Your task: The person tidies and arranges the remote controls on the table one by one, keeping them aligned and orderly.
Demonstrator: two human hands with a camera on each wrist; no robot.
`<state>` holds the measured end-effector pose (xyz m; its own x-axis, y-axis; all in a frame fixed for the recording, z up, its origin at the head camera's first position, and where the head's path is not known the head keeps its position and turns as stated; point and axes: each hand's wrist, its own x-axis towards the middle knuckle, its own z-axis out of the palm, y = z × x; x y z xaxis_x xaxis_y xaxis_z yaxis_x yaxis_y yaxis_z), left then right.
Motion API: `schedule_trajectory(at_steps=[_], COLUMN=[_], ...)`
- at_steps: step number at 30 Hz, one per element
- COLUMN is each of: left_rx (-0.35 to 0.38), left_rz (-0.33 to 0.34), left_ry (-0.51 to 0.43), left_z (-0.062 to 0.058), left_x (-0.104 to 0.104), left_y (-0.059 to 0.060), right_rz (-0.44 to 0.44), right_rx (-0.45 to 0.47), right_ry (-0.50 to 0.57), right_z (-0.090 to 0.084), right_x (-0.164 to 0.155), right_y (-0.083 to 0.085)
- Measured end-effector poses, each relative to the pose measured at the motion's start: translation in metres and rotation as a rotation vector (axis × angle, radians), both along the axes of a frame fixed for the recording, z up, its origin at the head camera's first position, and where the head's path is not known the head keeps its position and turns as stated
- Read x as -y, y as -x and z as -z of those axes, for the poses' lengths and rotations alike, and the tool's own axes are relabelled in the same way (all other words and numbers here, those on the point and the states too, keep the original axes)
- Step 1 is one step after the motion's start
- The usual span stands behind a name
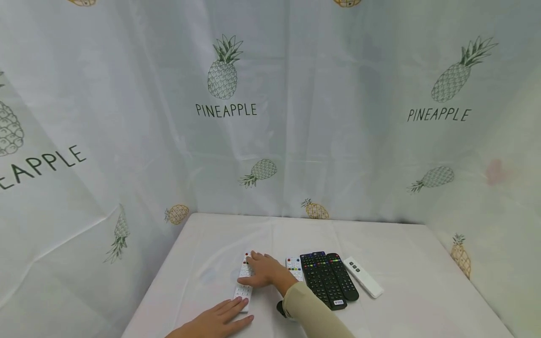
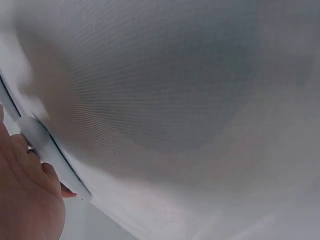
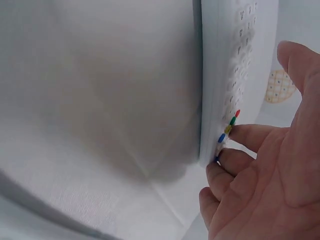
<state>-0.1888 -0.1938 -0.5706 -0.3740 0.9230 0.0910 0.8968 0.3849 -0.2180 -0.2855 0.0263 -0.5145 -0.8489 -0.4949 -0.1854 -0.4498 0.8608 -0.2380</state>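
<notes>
A long white remote [image 1: 243,280] lies on the white-clothed table [image 1: 414,263], pointing away from me. My right hand [image 1: 258,271], in a beige sleeve, rests on its far half with relaxed fingers. In the right wrist view the fingertips [image 3: 239,137] touch the remote [image 3: 231,75] by its coloured buttons, and the thumb stands apart. My left hand [image 1: 230,313] lies flat at the remote's near end. In the left wrist view the left hand's fingers [image 2: 35,167] lie against the edge of the remote [image 2: 47,149].
To the right of my hands lie a small white remote [image 1: 294,266], two black remotes [image 1: 322,280] [image 1: 343,278] side by side and a slim white remote [image 1: 363,277]. A pineapple-print curtain [image 1: 226,110] closes off the table's back and both sides.
</notes>
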Motion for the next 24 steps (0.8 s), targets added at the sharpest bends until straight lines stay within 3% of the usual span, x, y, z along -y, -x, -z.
schedule_trajectory(at_steps=[4, 11, 24], left_rx=[-0.013, -0.151, -0.077], left_rz=[-0.004, 0.005, -0.058], left_ry=[-0.018, -0.055, -0.042], left_z=[0.0, 0.008, 0.015], left_x=[0.006, 0.019, 0.039], left_y=[0.0, 0.0, -0.002], right_rz=[-0.001, -0.022, -0.017], right_rx=[-0.012, -0.018, -0.016], right_ry=[-0.026, -0.05, -0.044], right_z=[-0.003, -0.002, 0.004], right_x=[0.008, 0.019, 0.039], right_y=[0.001, 0.003, 0.005])
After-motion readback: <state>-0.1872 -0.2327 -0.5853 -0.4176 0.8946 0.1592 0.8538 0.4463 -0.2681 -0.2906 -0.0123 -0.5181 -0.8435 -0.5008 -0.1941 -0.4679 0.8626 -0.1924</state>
